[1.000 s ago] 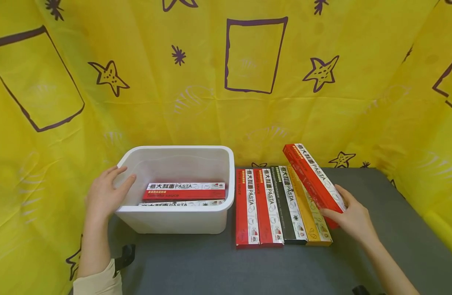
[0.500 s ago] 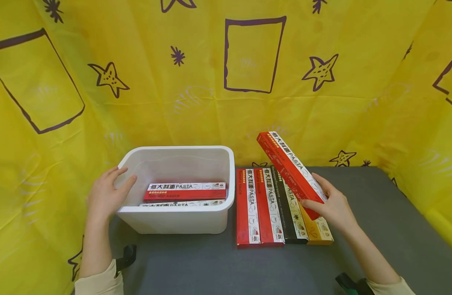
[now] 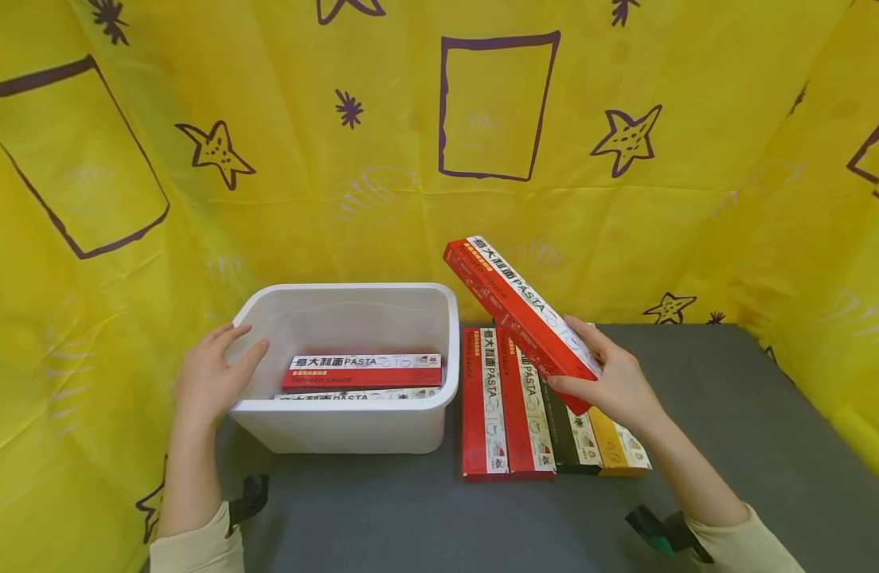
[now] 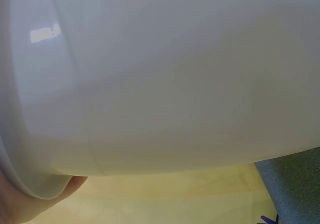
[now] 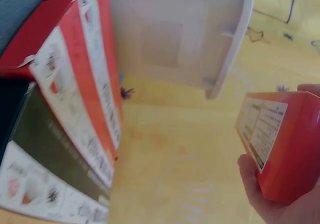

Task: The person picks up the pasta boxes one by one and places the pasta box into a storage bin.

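Note:
My right hand (image 3: 611, 386) grips a red pasta box (image 3: 521, 314) near its lower end, thumb on one side and fingers on the other. The box is raised and tilted, its far end up and to the left, over the row on the table. In the right wrist view its end and a printed label (image 5: 267, 131) show. At the left, my left hand (image 3: 213, 374) holds the rim of a white plastic bin (image 3: 353, 426). Inside lie red pasta boxes (image 3: 364, 374), one partly hidden behind the front wall. Only part of that hand shows in the left wrist view.
Right of the bin lie two red pasta boxes (image 3: 484, 430) side by side, a black pasta box (image 3: 572, 446) and a yellow pasta box (image 3: 619, 454). The held box partly covers them. A yellow patterned cloth (image 3: 382, 223) hangs behind the grey table (image 3: 411, 517).
My right hand has carried the red pasta box left and up, from above the yellow box toward the bin. The left hand stays at the bin's rim.

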Demonstrator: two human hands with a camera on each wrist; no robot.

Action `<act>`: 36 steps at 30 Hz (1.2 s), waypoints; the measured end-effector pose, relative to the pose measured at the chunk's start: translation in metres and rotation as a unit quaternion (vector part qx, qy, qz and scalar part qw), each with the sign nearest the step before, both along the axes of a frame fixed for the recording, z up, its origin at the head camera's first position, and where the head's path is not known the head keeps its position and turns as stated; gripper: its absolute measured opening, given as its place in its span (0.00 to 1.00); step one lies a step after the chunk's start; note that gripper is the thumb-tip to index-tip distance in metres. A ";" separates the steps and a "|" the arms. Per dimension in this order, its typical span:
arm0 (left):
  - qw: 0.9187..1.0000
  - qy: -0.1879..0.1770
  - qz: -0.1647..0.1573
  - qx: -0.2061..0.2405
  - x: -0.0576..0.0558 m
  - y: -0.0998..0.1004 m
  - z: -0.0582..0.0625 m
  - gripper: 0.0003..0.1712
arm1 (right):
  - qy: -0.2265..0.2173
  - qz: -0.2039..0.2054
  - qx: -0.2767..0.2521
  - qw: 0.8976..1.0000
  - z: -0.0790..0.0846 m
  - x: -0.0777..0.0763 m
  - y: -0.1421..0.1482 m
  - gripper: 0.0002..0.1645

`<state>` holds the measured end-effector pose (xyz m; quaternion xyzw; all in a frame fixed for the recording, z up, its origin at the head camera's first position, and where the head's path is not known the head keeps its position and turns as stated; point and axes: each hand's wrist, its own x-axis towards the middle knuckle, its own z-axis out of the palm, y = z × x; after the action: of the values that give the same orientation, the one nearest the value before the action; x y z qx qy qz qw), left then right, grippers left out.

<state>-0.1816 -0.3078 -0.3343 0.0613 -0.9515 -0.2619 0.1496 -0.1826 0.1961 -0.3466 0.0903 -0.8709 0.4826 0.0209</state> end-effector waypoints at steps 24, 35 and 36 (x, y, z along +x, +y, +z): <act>1.000 -0.001 0.005 -0.006 -0.001 -0.001 -0.002 0.38 | 0.062 0.157 0.088 0.982 0.038 -0.009 -0.060 0.47; 1.000 -0.005 0.007 0.001 -0.001 -0.001 -0.002 0.38 | 0.091 0.209 0.161 0.960 0.051 -0.017 -0.082 0.44; 1.000 -0.005 0.007 0.002 -0.001 -0.001 -0.002 0.38 | 0.091 0.209 0.166 0.959 0.052 -0.017 -0.084 0.44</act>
<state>-0.1825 -0.3084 -0.3361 0.0693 -0.9513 -0.2625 0.1461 -0.1994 0.1119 -0.2946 0.3161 -0.8950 0.3143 -0.0165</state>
